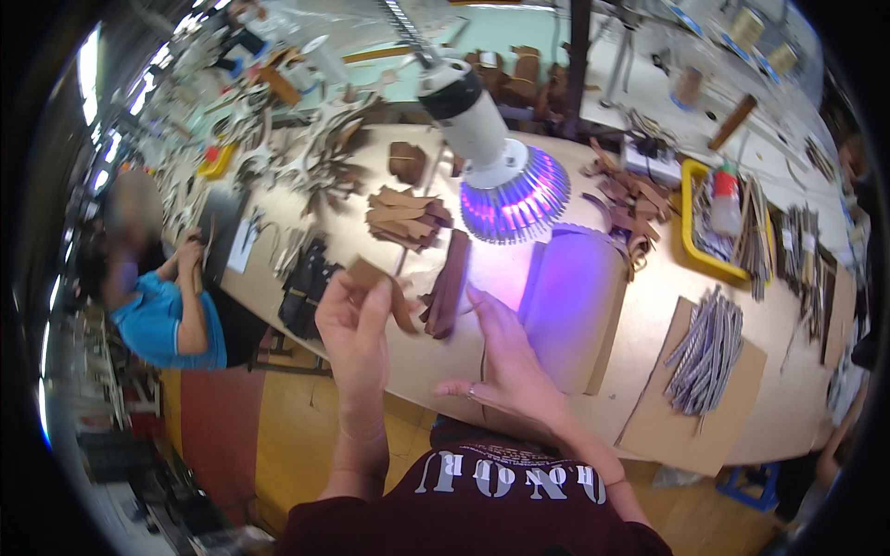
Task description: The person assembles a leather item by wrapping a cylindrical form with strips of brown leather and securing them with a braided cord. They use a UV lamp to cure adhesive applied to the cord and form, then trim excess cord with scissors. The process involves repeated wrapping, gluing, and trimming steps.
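Note:
Between its thumb and fingers, my left hand pinches a brown leather strip that curls down toward the table. My right hand is spread, thumb well apart from the fingers, and slightly blurred. Its fingertips are beside a stack of dark brown leather strips; whether they touch it I cannot tell. Farther back lies a loose pile of lighter brown strips. A lamp with a finned head casts violet light on a cardboard sheet to the right of my hands.
Silver-grey braided strips lie on cardboard at the right, below a yellow tray holding a red-capped bottle. Brown scraps sit behind the lamp's right side. Black pieces lie left. A person in a blue shirt works at the far left.

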Tool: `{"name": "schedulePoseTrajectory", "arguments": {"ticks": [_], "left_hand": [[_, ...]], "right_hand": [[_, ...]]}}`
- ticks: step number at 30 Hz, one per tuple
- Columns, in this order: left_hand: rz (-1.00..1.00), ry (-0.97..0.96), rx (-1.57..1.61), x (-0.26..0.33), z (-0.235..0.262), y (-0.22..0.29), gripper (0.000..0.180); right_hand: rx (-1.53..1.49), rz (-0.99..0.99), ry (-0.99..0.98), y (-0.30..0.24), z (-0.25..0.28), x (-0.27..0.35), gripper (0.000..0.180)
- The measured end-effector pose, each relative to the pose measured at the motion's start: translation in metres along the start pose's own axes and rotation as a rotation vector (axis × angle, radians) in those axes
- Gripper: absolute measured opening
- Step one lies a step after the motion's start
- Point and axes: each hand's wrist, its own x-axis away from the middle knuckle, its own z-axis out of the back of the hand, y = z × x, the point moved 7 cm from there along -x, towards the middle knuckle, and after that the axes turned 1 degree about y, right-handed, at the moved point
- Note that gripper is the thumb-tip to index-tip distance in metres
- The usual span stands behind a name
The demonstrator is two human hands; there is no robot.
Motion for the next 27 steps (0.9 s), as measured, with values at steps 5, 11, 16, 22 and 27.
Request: {"name": "schedulePoseTrajectory", "arguments": {"ticks": [5,11,16,22,27], "left_hand": [[0.35,-0.328,0.236,0.037,-0.048,-0.04,0.023],[0.423,-0.344,0.36,0.037,-0.081,-0.066,0.038],[0.65,-0.197,0.517,0.047,-0.103,-0.101,0.032],[0.581,-0.165,0.447,0.041,-0.1,-0.128,0.019],[0.619,-0.144,0.342,0.029,-0.085,-0.152,0.014]], "right_hand": [[-0.734,-0.305,0.081,0.025,0.035,0.028,0.085],[-0.765,-0.296,0.18,0.025,0.084,0.057,0.062],[-0.413,-0.422,0.199,0.039,0.096,0.067,0.05],[-0.483,-0.615,0.408,0.072,0.117,0.084,0.014],[-0.369,-0.629,0.519,0.095,0.131,0.081,0.015]]}}
